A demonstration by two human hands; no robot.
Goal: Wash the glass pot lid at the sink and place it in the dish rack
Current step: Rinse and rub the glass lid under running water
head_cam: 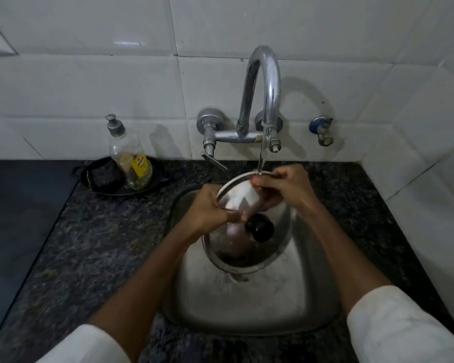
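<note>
Head view: dark speckled desk carries a steel sink. Glass pot lid is held tilted over the basin, its black knob facing the camera, its top rim under the stream from the chrome tap. Left hand grip clamps the left rim; right hand grip pinches the top rim. Dish-soap bottle stands on a black tray, well apart at left
</note>
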